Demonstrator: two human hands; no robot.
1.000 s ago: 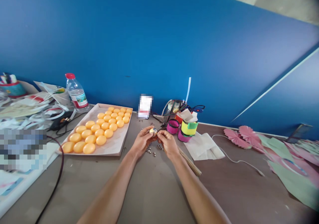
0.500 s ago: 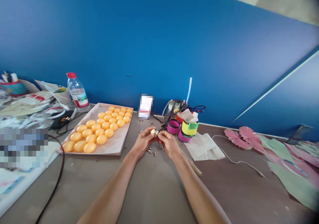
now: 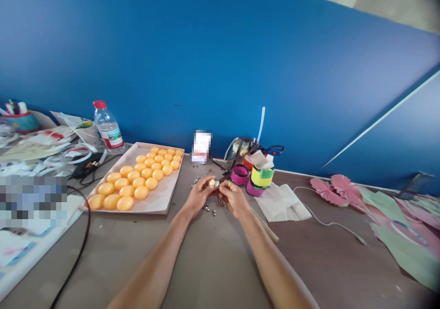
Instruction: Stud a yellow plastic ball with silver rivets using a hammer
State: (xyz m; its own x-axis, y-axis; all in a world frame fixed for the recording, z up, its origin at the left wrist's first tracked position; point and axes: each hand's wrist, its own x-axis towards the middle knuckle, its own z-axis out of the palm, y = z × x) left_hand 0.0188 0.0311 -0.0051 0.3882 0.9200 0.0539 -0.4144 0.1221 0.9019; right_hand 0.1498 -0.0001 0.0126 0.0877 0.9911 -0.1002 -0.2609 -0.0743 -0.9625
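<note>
Both my hands meet over the brown table [image 3: 213, 263], a little above its surface. My left hand [image 3: 199, 193] is closed around a small yellow ball with a shiny silver piece [image 3: 213, 183] on it. My right hand [image 3: 233, 196] pinches at the same ball from the right, fingers pressed together. Small silver metal bits [image 3: 208, 206] lie scattered on the table just below and behind the hands. To the left a beige tray [image 3: 161, 199] holds several yellow-orange balls [image 3: 137, 183] in rows.
Pink, green and yellow tape rolls [image 3: 256, 178] and a wire-tangled container stand behind the hands. A water bottle [image 3: 107, 128] and paper clutter fill the back left. White paper [image 3: 282, 201], a white cord and pink paper flowers [image 3: 332, 187] lie right. A black cable [image 3: 80, 240] crosses the left.
Both hands stay together on the ball; the fingers shifted slightly around it. The view moved a touch.
</note>
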